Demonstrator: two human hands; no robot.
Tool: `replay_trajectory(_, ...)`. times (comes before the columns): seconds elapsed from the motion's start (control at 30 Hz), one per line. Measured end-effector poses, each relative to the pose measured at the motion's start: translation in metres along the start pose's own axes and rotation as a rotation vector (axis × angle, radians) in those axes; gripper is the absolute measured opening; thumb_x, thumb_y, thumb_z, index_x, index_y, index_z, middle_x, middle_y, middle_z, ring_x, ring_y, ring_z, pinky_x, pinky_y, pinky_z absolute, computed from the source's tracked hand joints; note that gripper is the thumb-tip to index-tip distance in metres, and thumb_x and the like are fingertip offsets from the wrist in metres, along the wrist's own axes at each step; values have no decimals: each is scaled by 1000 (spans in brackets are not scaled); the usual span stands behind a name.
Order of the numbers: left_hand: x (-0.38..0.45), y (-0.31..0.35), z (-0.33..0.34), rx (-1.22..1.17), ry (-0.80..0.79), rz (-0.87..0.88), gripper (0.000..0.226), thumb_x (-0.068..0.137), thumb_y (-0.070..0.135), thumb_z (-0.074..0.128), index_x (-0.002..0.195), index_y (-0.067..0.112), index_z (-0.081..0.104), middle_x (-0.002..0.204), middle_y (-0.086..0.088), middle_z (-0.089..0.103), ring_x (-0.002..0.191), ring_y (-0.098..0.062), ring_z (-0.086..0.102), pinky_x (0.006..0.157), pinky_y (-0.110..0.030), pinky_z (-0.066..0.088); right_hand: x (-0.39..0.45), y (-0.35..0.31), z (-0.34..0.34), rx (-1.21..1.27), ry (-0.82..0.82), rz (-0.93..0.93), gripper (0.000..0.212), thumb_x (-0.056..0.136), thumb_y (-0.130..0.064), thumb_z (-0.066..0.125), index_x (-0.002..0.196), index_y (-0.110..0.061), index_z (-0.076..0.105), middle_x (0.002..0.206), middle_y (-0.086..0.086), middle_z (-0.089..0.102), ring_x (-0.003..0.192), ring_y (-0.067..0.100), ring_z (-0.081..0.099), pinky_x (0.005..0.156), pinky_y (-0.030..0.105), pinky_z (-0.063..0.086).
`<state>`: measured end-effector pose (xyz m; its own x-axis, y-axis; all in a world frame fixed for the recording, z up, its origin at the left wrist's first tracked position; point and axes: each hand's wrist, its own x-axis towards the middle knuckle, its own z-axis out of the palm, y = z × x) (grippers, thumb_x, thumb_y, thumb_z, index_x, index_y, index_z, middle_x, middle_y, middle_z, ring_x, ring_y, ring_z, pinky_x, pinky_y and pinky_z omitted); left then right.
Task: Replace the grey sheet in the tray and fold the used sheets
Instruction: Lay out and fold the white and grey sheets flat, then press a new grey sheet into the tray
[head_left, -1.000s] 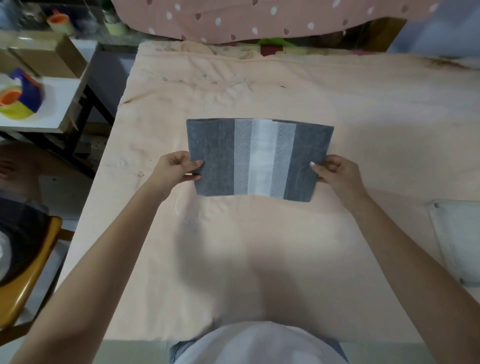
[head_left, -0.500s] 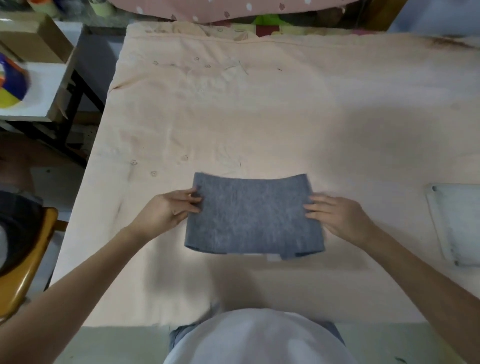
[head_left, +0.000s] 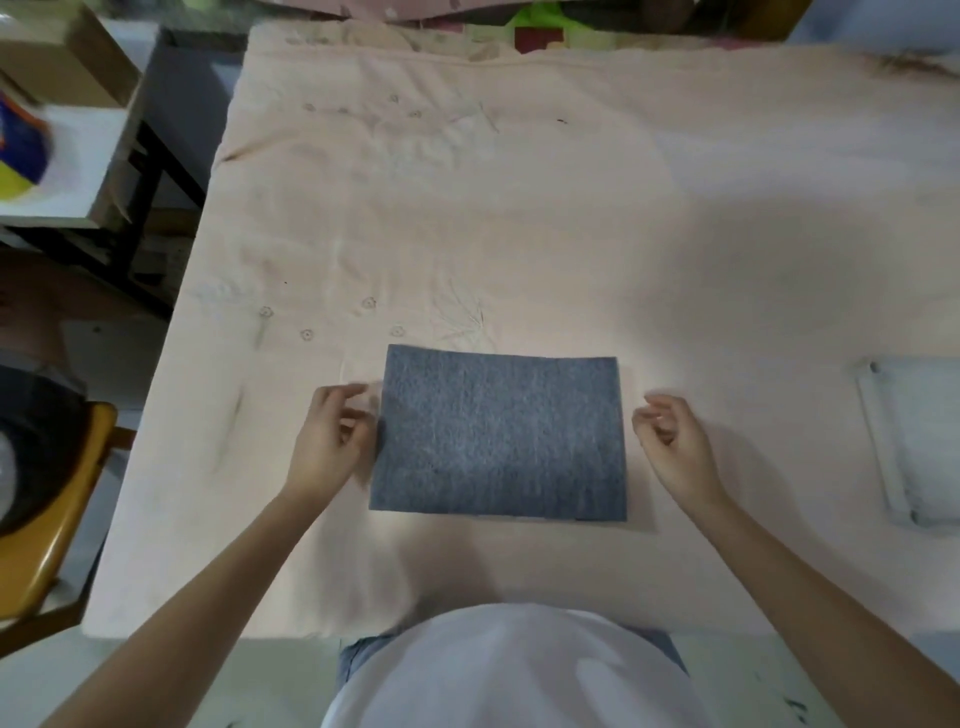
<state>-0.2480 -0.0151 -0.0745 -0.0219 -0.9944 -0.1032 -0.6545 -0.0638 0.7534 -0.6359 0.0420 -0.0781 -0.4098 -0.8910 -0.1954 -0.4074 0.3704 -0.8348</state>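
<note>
A folded grey sheet (head_left: 498, 439) lies flat on the peach cloth-covered table (head_left: 519, 208), near the front edge. My left hand (head_left: 332, 441) hovers at the sheet's left edge, fingers curled and apart, holding nothing. My right hand (head_left: 672, 447) is just off the sheet's right edge, loosely curled and apart from it. A clear tray (head_left: 914, 441) sits at the table's right side, cut off by the frame edge.
A side table (head_left: 62, 171) with a cardboard box and a blue-yellow object stands at the far left. A wooden chair (head_left: 47, 514) is at the left, below it. Patterned fabric lies beyond the table's far edge.
The sheet was held up unfolded, then folded and laid down near me. Both hands have let go of its edges and moved slightly outward.
</note>
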Motion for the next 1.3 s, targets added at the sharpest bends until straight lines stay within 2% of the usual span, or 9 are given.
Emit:
replay_trajectory(0.07, 3, 9, 6, -233, 35, -298, 36, 86, 16, 66, 119, 11, 52, 100, 3, 59, 89, -13, 60, 75, -24, 49, 1, -7, 6, 255, -103, 277, 14, 90, -24, 63, 96, -12, 61, 89, 11, 67, 66, 14, 67, 56, 19, 54)
replay_trajectory(0.13, 7, 14, 11, -355, -25, -428, 43, 80, 25, 74, 115, 11, 53, 95, -1, 62, 88, -14, 62, 71, -20, 46, 1, -8, 9, 210, -229, 331, 21, 87, -32, 66, 87, -11, 64, 87, 12, 68, 68, 16, 67, 60, 33, 58)
replay_trajectory(0.2, 8, 18, 14, -400, -149, -480, 39, 76, 27, 77, 106, 11, 58, 94, -1, 66, 85, -14, 65, 66, -19, 48, 0, -6, 11, 145, -284, 322, 29, 85, -30, 68, 90, -1, 62, 88, 13, 66, 77, 20, 65, 70, 41, 55)
replay_trajectory(0.27, 8, 19, 17, -430, -276, -488, 32, 79, 26, 75, 103, 12, 62, 95, 0, 69, 84, -13, 67, 59, -18, 51, 2, -4, 11, 155, -343, 334, 34, 87, -29, 66, 99, 3, 59, 93, 11, 68, 82, 20, 66, 73, 39, 54)
replay_trajectory(0.43, 6, 21, 22, -562, -336, -434, 23, 89, 17, 64, 111, 16, 60, 101, 0, 68, 87, -13, 67, 58, -18, 54, 1, -5, 16, 295, -522, 326, 18, 95, -22, 54, 112, -24, 58, 114, -4, 67, 101, 12, 66, 80, 33, 55)
replay_trajectory(0.57, 3, 15, 22, -678, -294, -441, 15, 88, 11, 64, 102, 12, 64, 96, -4, 71, 88, -22, 68, 66, -28, 56, -7, 0, 22, 463, -415, 364, 20, 97, -11, 49, 113, -15, 59, 116, 6, 65, 104, 20, 64, 89, 39, 51)
replay_trajectory(0.77, 2, 14, 16, -832, -331, -412, 16, 87, 13, 65, 102, 10, 67, 100, -5, 72, 92, -24, 70, 69, -30, 57, -17, -7, 17, 566, -343, 375, 22, 96, -12, 50, 115, -6, 59, 109, 6, 69, 96, 19, 68, 72, 27, 57)
replay_trajectory(0.93, 10, 27, 17, -867, -373, -355, 16, 87, 15, 64, 102, 17, 69, 103, -5, 72, 92, -23, 70, 68, -28, 56, -21, -14, 1, 610, -329, 336, 27, 95, -18, 51, 120, -9, 58, 116, 6, 67, 105, 20, 65, 82, 32, 54)
replay_trajectory(1.3, 35, 100, 66, -791, -514, -239, 21, 87, 17, 64, 107, 11, 65, 102, -9, 72, 89, -25, 70, 66, -31, 58, -53, -2, -63, 768, -39, 269, 30, 86, -28, 61, 113, -20, 66, 113, 2, 70, 102, 20, 67, 75, 30, 56)
